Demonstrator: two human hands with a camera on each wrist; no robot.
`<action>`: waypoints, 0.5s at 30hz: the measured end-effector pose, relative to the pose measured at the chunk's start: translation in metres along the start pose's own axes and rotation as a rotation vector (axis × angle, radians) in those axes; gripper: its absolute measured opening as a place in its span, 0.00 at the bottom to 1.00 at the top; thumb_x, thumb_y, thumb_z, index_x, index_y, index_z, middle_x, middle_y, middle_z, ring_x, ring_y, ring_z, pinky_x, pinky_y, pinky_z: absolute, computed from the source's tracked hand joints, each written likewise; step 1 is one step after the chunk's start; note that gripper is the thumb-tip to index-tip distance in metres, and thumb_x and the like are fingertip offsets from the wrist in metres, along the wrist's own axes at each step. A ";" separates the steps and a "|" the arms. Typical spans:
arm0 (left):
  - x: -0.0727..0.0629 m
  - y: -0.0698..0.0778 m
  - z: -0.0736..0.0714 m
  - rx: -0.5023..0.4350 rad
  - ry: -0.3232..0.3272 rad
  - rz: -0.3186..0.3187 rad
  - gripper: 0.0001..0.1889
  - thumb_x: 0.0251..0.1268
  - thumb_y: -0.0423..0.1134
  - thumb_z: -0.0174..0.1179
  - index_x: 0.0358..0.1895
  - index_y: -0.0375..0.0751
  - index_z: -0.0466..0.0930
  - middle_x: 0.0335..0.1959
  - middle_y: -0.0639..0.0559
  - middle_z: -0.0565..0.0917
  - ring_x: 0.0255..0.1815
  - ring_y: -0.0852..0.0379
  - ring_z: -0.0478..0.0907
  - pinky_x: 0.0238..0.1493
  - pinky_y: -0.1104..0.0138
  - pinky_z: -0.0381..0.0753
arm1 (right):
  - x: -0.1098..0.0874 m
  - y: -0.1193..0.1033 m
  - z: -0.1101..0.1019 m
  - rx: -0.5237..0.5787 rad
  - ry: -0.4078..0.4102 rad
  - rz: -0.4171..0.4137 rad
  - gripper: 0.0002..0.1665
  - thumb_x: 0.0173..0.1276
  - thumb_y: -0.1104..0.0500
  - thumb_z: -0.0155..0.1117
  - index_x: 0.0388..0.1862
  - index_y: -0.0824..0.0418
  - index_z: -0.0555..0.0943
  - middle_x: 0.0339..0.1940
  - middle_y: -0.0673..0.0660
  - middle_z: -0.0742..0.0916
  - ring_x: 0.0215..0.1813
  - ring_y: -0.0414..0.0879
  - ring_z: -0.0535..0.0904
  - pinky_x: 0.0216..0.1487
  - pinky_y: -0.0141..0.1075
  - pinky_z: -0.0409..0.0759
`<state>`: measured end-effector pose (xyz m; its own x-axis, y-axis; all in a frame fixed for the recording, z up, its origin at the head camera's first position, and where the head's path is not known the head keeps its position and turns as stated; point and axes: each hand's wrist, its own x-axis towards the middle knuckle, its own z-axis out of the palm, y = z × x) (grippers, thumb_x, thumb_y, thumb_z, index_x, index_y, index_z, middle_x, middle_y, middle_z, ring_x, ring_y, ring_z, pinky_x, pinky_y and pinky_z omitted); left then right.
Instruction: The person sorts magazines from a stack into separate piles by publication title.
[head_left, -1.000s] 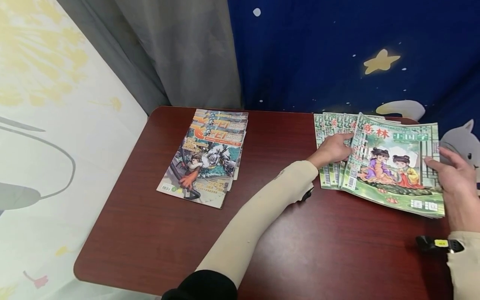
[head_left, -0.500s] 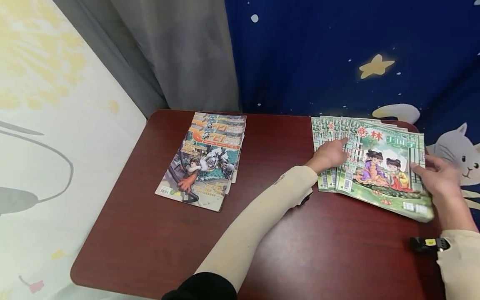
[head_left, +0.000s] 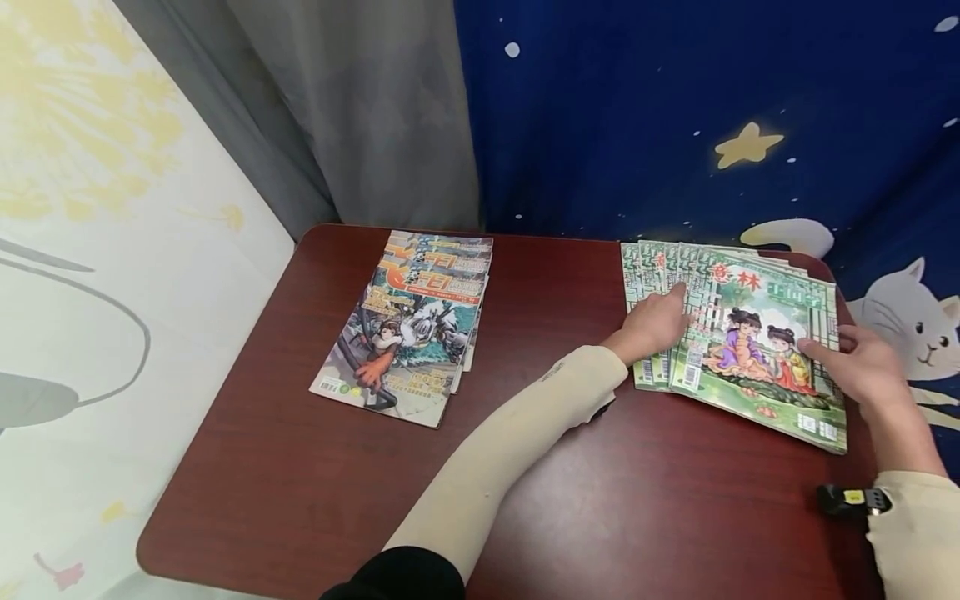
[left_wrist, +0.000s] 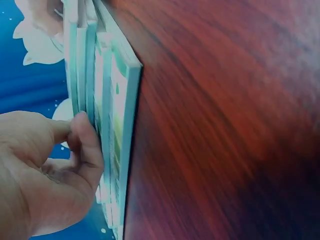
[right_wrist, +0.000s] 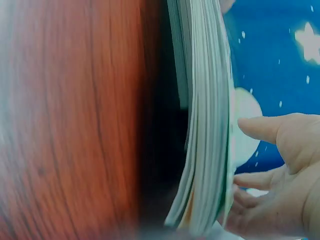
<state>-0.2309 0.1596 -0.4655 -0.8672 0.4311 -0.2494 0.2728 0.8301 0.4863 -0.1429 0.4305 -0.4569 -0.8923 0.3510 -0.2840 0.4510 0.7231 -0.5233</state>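
Observation:
On the right of the table lies a fanned stack of green-covered magazines (head_left: 757,375), the top cover showing two cartoon figures. My left hand (head_left: 654,323) is at the stack's left edge, its thumb and curled finger pinching the spines of the upper magazines (left_wrist: 82,65). At the opposite edge, my right hand (head_left: 858,362) reaches its thumb over the top cover, with its other fingers beside the edge. In the right wrist view, that thumb points at the cover and the hand is loosely spread beside the page edges (right_wrist: 207,140).
Another fanned stack of magazines (head_left: 408,333), with an orange title, lies on the left of the dark red table (head_left: 262,467). A grey curtain (head_left: 375,108) and a blue starry cloth (head_left: 600,108) hang behind the table. A patterned white surface (head_left: 112,333) is on the left.
The upper green magazines have moved left and down onto the fan, now lying flatter over the lower ones. My right hand has moved left with them; my left hand stays at the left edge.

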 end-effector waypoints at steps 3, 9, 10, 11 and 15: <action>0.000 -0.005 -0.002 -0.024 -0.034 0.029 0.39 0.84 0.53 0.53 0.88 0.61 0.42 0.30 0.59 0.86 0.14 0.62 0.66 0.22 0.70 0.70 | -0.006 -0.014 0.003 -0.072 0.054 -0.067 0.53 0.81 0.38 0.51 0.81 0.80 0.51 0.74 0.86 0.65 0.68 0.77 0.67 0.61 0.61 0.74; -0.015 -0.025 -0.013 -0.117 -0.124 0.173 0.49 0.79 0.52 0.61 0.89 0.51 0.36 0.48 0.60 0.86 0.31 0.65 0.79 0.40 0.74 0.76 | -0.019 -0.050 0.020 -0.070 0.129 -0.121 0.53 0.81 0.38 0.49 0.85 0.74 0.47 0.83 0.83 0.52 0.81 0.81 0.45 0.77 0.74 0.49; -0.018 -0.028 -0.014 -0.126 -0.128 0.196 0.49 0.79 0.52 0.62 0.88 0.49 0.37 0.47 0.59 0.86 0.37 0.66 0.80 0.43 0.75 0.76 | -0.021 -0.056 0.023 -0.054 0.133 -0.125 0.53 0.81 0.38 0.50 0.85 0.73 0.46 0.83 0.82 0.52 0.81 0.81 0.45 0.77 0.74 0.48; -0.021 -0.030 -0.015 -0.131 -0.124 0.216 0.49 0.78 0.52 0.62 0.88 0.48 0.37 0.50 0.60 0.85 0.42 0.67 0.81 0.47 0.76 0.76 | -0.024 -0.062 0.026 -0.037 0.139 -0.135 0.53 0.81 0.39 0.50 0.86 0.72 0.46 0.83 0.82 0.52 0.81 0.81 0.45 0.77 0.74 0.48; -0.029 -0.041 -0.017 -0.165 -0.104 0.281 0.48 0.79 0.52 0.61 0.88 0.46 0.38 0.60 0.57 0.84 0.54 0.69 0.82 0.54 0.78 0.78 | -0.036 -0.083 0.040 0.026 0.152 -0.217 0.51 0.81 0.41 0.53 0.86 0.71 0.47 0.83 0.80 0.54 0.83 0.79 0.46 0.77 0.74 0.49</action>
<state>-0.2238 0.1069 -0.4642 -0.7181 0.6758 -0.1662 0.4167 0.6088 0.6750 -0.1471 0.3346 -0.4353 -0.9604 0.2760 -0.0393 0.2469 0.7765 -0.5797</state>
